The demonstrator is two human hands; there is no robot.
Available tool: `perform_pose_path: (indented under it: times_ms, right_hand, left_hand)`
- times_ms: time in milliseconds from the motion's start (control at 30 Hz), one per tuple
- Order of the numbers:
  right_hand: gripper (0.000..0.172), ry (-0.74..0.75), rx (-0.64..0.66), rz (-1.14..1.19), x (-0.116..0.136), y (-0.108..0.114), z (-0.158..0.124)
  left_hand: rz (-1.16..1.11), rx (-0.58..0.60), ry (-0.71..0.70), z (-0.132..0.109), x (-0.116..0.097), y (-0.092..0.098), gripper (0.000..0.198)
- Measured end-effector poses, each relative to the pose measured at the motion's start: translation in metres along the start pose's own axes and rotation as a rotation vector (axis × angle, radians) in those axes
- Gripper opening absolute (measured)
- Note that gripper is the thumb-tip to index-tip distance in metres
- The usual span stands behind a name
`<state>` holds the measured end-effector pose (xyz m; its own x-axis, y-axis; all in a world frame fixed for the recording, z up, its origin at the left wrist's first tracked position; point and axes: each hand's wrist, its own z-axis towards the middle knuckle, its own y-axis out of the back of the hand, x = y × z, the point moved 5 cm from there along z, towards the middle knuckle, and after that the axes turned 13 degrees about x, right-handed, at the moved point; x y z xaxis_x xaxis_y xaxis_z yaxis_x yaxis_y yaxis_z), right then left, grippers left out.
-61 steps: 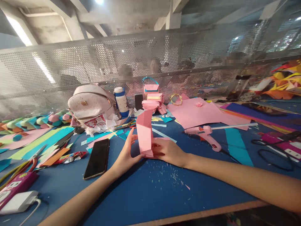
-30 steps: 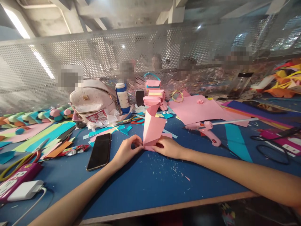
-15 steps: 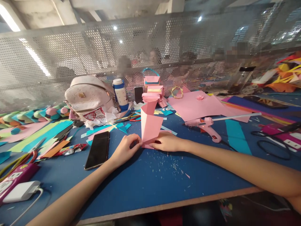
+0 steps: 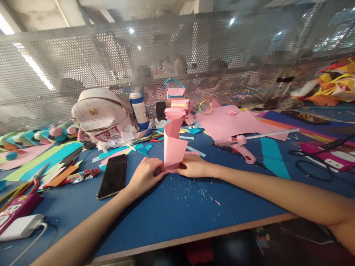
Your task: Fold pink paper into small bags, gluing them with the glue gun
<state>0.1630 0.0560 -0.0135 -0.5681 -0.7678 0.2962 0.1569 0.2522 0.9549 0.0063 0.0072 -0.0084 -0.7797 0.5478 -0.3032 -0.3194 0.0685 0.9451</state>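
A folded sheet of pink paper [image 4: 174, 149] stands upright on the blue table, its upper flaps rising apart. At its lower left corner, my left hand [image 4: 146, 171] pinches the bottom edge between thumb and fingers. My right hand [image 4: 194, 165] is closed on the lower right side, thumb in front and the other fingers partly hidden. Behind the sheet are small pink paper boxes [image 4: 177, 105], one with a blue handle. To the right lies a pink glue gun [image 4: 238, 145] with a long glue stick in its back.
A black phone [image 4: 112, 176] lies left of my left hand. Farther back stand a white backpack [image 4: 101, 111] and a bottle [image 4: 139, 111]. Scissors [image 4: 39, 173] and a power strip [image 4: 20, 210] are at the left. Large pink sheets [image 4: 230, 123] and cables occupy the right. Paper scraps dot the tabletop.
The whole view has shifted slightly, so things sit a little farther left. Both hands stay at the base of the pink paper, whose right flap has drawn inward a little.
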Motion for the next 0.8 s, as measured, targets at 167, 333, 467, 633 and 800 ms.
perform_pose_path:
  times_ms: [167,333,467,633,800]
  right_hand:
    - [0.029,-0.008,0.008,0.017,0.001,0.000,-0.001]
    - [0.027,-0.008,0.059,0.055,0.003,0.001,0.000]
    - [0.026,0.053,0.041,0.079,0.002,0.004,0.000]
    - [0.024,0.098,0.106,0.279,-0.004,0.005,0.002]
    - [0.024,0.129,0.155,0.510,-0.013,0.012,0.008]
  left_hand:
    - [0.181,-0.059,-0.190,-0.014,-0.008,0.007,0.019]
    - [-0.045,-0.328,-0.106,-0.016,-0.002,0.022,0.037]
    - [-0.493,-0.306,-0.020,-0.001,0.017,0.007,0.073]
    - [-0.857,-0.097,-0.092,0.026,0.028,-0.010,0.100]
    - [-1.064,-0.003,-0.167,0.052,0.016,0.007,0.105]
